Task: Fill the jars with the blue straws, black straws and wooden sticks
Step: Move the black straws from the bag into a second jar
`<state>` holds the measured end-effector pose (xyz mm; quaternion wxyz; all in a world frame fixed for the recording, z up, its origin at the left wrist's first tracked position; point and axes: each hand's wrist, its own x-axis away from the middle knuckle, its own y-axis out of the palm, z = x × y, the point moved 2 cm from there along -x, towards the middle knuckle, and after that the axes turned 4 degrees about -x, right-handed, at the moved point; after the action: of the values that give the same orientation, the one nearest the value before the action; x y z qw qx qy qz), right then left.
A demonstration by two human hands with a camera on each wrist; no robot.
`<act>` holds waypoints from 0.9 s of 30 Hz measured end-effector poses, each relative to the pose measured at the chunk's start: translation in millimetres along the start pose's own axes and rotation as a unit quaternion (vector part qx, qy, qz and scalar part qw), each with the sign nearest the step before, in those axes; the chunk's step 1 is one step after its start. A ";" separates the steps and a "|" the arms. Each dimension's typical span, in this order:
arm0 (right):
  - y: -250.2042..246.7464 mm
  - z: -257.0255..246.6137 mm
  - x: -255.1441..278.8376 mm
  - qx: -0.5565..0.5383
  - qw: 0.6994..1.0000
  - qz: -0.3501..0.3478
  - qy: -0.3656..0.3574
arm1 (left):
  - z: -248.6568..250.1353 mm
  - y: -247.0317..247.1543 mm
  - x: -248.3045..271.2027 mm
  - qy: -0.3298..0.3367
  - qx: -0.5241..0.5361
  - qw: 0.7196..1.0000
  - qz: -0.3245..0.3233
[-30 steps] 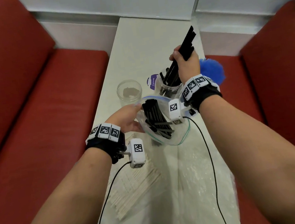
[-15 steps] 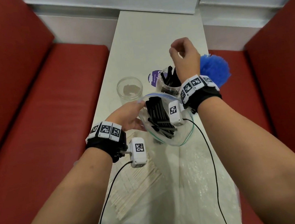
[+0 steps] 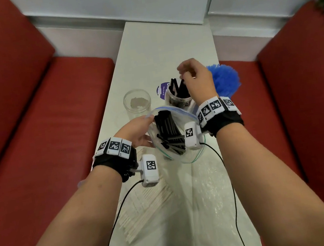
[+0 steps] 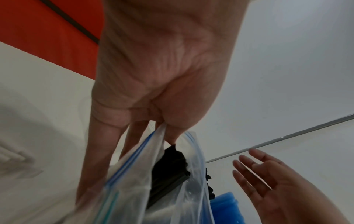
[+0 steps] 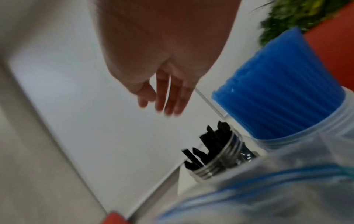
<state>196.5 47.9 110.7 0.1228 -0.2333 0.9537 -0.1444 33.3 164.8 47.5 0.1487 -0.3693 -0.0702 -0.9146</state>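
Black straws (jarred) sit beneath right fingers.

Right hand, fingers loose, above jar of black straws, beside blue straws.

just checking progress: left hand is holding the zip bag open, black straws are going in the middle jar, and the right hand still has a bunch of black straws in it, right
Not quite. The right hand is empty, fingers loose above the jar of black straws; the right wrist view shows it. The rest holds: the left hand pinches the zip bag open.
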 end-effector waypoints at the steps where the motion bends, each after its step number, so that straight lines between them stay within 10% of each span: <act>1: -2.7 -3.7 10.2 -0.034 0.998 -0.045 0.034 | -0.2 2.0 1.9 0.001 -0.001 1.000 0.009; 5: -1.8 16.1 59.7 0.068 0.949 -0.265 0.154 | -2.3 13.4 7.9 0.013 0.012 1.000 0.026; 9: 25.2 56.8 107.0 0.273 0.912 -0.289 0.105 | -9.4 29.4 13.9 0.027 0.031 0.999 0.026; 14: 43.2 90.1 141.3 0.111 0.966 -0.178 0.152 | -17.5 39.4 20.6 0.027 0.047 0.998 0.034; 18: 40.1 99.3 147.8 0.212 0.953 -0.153 0.152 | -22.1 41.1 26.2 0.027 0.027 0.999 0.012; 27: 30.8 85.8 149.3 0.067 0.986 -0.074 0.133 | -20.8 32.6 32.2 0.041 0.051 0.998 0.009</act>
<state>81.2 -16.4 -4.2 -0.0006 -0.2728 0.9300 -0.2463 8.2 121.9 55.6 0.1786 -0.3241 -0.1071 -0.9228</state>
